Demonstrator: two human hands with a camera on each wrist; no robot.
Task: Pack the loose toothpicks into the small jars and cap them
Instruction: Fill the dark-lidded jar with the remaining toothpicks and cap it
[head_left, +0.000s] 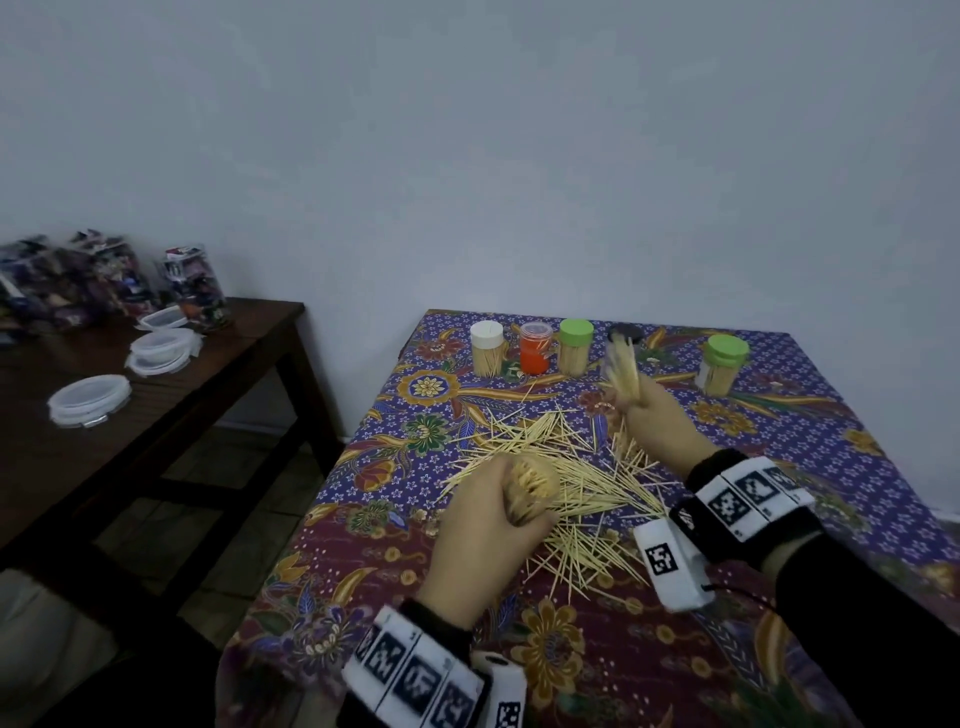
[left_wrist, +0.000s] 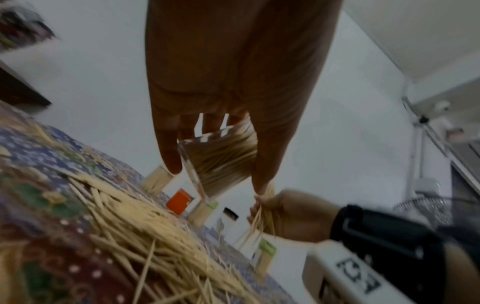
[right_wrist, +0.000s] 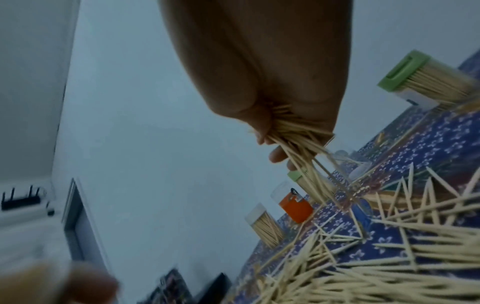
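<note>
Left hand (head_left: 485, 512) is wrapped around an open jar (head_left: 535, 486) that already looks pretty full, held low over the near side of the loose toothpicks (head_left: 566, 467) in the middle of the table. Right hand (head_left: 654, 410) is clamped on a bunch of toothpicks (head_left: 623, 371) raised farther back. I'd square up that bunch first, tilt the jar's mouth toward it, then slide them in parallel so nothing jams.

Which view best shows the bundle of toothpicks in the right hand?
Right wrist: the bundle of toothpicks is close and sharp, splaying out from the right hand. The head view shows it small and motion-blurred; the left wrist view shows only a blurred tuft.
</note>
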